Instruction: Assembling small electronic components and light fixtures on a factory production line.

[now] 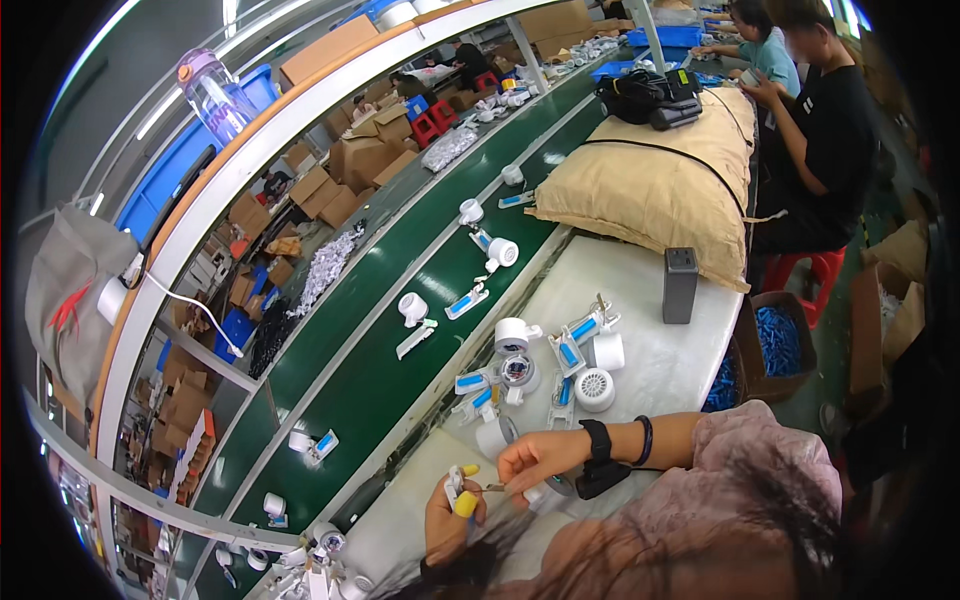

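Note:
My left hand (446, 520) is closed on a small white plastic part (454, 487), held above the pale worktop. Yellow covers (465, 503) sit on its fingertips. From the right, my right hand (540, 461) reaches in with its fingers pinched round a thin, dark, stick-like piece (492, 488), whose end meets or nearly meets the white part. I cannot make out its kind. Just beyond my right hand lies a white round housing (495, 436). Further off are several white fan-like units with blue-striped handles, among them a grilled round head (594, 390).
A green conveyor belt (370, 385) runs along the left with more white units on it. On the worktop (640, 350) stand a dark grey box (680, 286) and a big tan sack (650, 180). More units are heaped at lower left (325, 560). A co-worker (830, 130) sits beyond the sack.

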`<state>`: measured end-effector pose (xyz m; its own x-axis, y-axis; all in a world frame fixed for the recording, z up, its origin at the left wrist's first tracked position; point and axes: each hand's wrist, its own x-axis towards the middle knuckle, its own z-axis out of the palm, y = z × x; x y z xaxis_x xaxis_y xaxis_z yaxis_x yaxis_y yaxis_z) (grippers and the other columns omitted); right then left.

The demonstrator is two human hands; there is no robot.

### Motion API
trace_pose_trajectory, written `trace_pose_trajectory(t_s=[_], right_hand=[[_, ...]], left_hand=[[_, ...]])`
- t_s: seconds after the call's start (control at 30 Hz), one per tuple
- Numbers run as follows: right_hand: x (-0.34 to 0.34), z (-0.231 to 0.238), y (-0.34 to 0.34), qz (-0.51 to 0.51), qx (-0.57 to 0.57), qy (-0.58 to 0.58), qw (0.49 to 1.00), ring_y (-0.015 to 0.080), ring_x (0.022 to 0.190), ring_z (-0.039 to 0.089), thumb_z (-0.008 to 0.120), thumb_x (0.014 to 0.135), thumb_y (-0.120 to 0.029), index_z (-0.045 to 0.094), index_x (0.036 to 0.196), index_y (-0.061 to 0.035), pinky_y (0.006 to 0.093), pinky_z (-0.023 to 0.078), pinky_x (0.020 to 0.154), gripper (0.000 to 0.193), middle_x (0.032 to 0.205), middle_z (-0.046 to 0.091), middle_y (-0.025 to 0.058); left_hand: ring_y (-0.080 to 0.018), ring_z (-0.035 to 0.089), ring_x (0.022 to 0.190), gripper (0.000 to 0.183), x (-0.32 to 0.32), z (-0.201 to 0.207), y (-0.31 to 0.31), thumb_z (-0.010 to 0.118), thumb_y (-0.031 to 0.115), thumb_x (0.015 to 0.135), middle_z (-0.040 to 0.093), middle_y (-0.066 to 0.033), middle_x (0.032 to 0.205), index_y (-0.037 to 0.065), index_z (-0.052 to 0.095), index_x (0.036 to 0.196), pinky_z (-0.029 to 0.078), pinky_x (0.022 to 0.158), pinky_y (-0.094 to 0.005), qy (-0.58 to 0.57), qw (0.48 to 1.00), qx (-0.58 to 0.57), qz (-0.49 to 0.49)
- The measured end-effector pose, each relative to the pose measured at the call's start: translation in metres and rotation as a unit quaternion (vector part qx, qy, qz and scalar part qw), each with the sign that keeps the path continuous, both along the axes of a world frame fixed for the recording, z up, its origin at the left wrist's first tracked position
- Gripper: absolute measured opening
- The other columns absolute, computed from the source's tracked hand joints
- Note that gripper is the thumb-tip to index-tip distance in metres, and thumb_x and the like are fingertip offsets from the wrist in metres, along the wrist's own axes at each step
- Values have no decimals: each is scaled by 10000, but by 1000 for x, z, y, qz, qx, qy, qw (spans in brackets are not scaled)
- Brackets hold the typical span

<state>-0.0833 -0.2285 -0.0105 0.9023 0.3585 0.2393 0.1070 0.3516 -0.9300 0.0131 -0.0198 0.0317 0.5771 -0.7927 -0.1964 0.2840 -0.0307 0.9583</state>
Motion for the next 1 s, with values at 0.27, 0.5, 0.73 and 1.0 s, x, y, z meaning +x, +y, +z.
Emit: trace_pose_trajectory(t_s=[0.27,0.5,0.73,1.0], right_hand=[[-1,3,-7,79,17,64,995,146,804,653,564,944,-114,572,1061,18,265,503,737,177,881,648,60],[-16,18,8,-121,-172,-45,977,129,619,609,635,859,-134,633,948,-42,275,465,571,128,661,617,14],[-13,7,11,-463,-376,-263,759,228,622,566,724,721,-86,636,850,-91,338,447,604,156,673,574,41],[-7,13,9,-444,-365,-309,758,225,768,615,711,751,-22,636,951,-73,352,446,813,220,845,653,47]], left_hand=[[-76,495,629,414,-13,17,-1,641,70,861,573,-28,869,-2,527,1252,410,556,-203,-215,976,40,17],[-105,556,744,375,-16,5,-4,596,96,911,590,-43,898,2,488,1258,461,667,-243,-152,988,-2,35],[-170,578,612,257,-26,-29,-23,421,186,986,594,-113,848,71,442,1216,508,476,-313,-6,997,-22,80],[-156,569,573,244,-22,-31,-36,473,134,941,579,-94,803,45,471,1168,491,446,-291,2,997,-14,79]])
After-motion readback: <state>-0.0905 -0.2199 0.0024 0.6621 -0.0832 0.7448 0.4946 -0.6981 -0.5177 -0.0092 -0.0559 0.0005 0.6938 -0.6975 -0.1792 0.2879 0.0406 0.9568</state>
